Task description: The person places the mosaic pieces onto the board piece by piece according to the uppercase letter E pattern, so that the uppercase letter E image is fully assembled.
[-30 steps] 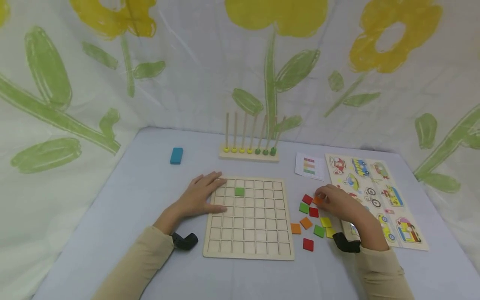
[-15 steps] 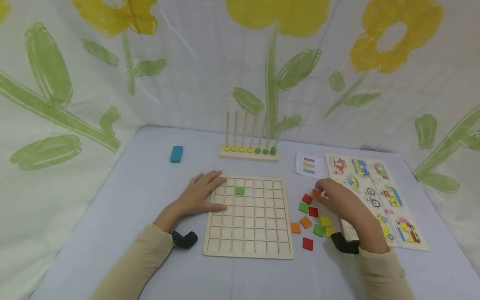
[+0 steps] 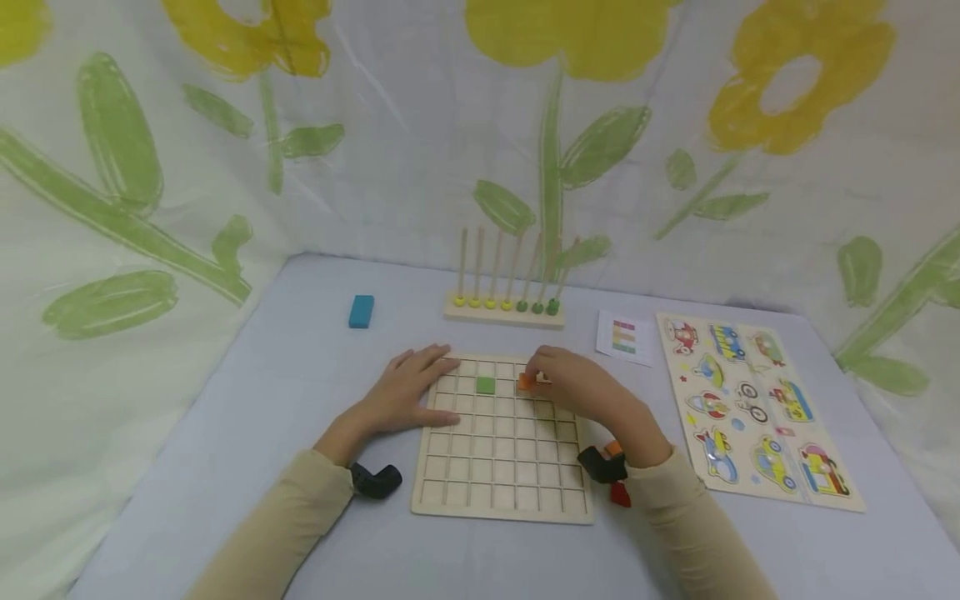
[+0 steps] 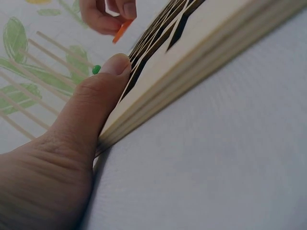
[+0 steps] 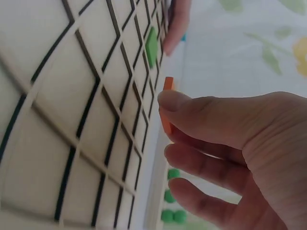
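A wooden grid board (image 3: pixel 495 497) lies on the table, with one green square tile (image 3: pixel 485 386) in a cell of its upper part. My left hand (image 3: pixel 405 393) rests spread on the board's left edge, its thumb (image 4: pixel 81 105) stretched along the rim in the left wrist view. Thumb and fingers of my right hand (image 3: pixel 581 385) pinch an orange square tile (image 5: pixel 167 122), held on edge just over the board's upper cells, to the right of the green tile. In the left wrist view that orange tile (image 4: pixel 123 30) shows beyond the left thumb.
Beneath the right wrist a red tile (image 3: pixel 619 495) and another orange tile (image 3: pixel 613 448) peek out; the forearm hides other tiles. A pattern card (image 3: pixel 625 337) and a picture puzzle board (image 3: pixel 757 417) lie right. Behind stand a rod rack with beads (image 3: pixel 504 314) and a blue block (image 3: pixel 362 311).
My right hand has lifted the orange tile from the loose tiles and carried it left over the grid board. The left hand stays on the board's edge.
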A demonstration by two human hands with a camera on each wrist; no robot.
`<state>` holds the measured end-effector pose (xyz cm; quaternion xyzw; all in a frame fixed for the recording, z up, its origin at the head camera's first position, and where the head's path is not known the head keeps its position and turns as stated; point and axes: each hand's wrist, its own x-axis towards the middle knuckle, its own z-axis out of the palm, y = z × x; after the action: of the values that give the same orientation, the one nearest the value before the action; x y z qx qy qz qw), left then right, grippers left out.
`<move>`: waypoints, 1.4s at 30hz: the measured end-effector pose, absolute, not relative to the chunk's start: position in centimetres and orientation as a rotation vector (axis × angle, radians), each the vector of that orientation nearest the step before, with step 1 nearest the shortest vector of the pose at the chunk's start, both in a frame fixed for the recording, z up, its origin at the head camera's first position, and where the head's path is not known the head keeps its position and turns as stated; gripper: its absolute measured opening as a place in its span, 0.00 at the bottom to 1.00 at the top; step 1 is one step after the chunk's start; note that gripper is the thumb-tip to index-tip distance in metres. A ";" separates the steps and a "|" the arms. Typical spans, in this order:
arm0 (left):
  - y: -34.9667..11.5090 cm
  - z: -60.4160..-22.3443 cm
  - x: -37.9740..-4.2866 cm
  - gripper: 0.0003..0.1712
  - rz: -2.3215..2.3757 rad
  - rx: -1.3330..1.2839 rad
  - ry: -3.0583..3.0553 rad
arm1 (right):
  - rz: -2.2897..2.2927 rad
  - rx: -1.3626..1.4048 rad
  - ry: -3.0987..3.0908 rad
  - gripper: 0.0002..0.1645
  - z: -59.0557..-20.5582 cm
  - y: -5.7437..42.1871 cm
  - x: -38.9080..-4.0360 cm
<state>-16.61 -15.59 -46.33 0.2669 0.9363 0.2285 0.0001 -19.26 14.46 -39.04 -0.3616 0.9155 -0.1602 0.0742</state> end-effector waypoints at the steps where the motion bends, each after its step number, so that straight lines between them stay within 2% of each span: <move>1: -15.5 -46.4 -16.6 0.51 0.716 0.835 2.940 | -0.481 -1.100 2.737 0.04 -39.2 14.0 -19.3; 17: -15.5 -46.3 -16.8 0.51 0.718 0.815 2.927 | -0.384 -1.232 2.729 0.04 -40.1 12.1 -19.8; 34: -15.5 -46.5 -16.8 0.51 0.715 0.821 2.937 | -0.320 -1.111 2.729 0.06 -40.2 10.9 -19.7; 42: -15.6 -46.4 -16.7 0.49 0.698 0.804 2.935 | -0.446 -0.942 2.725 0.21 -39.1 13.3 -19.5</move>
<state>-16.67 -15.55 -46.36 0.2575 0.9400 0.2236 0.0096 -19.48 13.33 -39.12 -0.3209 0.9281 -0.1521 0.1120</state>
